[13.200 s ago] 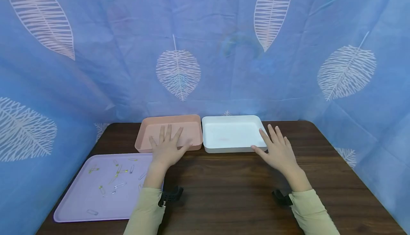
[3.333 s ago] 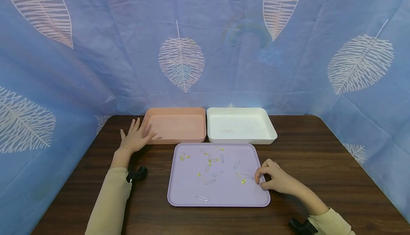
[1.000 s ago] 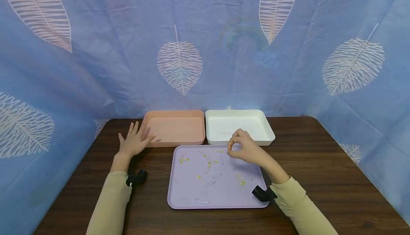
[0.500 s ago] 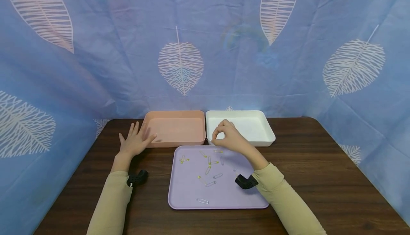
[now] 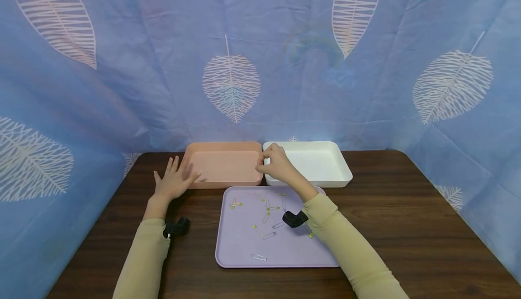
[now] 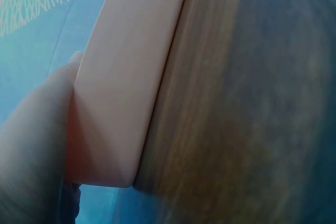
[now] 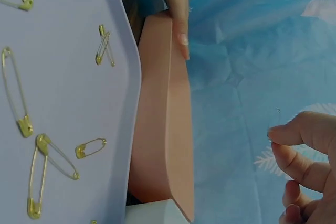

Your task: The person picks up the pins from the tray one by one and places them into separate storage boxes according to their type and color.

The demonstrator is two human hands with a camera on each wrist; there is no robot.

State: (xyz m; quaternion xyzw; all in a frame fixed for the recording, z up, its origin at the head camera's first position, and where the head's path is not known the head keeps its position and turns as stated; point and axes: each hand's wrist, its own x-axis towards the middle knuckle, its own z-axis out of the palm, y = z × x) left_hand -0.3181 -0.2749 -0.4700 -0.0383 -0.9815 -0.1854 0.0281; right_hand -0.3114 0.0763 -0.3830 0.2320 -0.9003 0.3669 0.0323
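Observation:
My right hand (image 5: 277, 163) hovers between the pink tray (image 5: 224, 165) and the white tray (image 5: 313, 165). Between thumb and index finger it pinches a thin safety pin (image 7: 278, 110), whose tip shows faintly in the right wrist view. Fingers spread and straight, my left hand (image 5: 172, 183) rests at the left end of the pink tray, its thumb over the rim. On the lilac tray (image 5: 238, 244) in front lie several loose safety pins, among them a silver safety pin (image 5: 259, 257) and a brass safety pin (image 7: 92, 148). My right forearm hides part of that tray.
Both shallow trays stand side by side at the back of the dark wooden table (image 5: 390, 208), close behind the lilac tray. A blue curtain (image 5: 163, 64) with white leaves hangs behind and at both sides.
Earlier the lilac tray moved from the left to the middle. My right hand has carried a safety pin from its right side up and left towards the pink tray. The left hand stays put.

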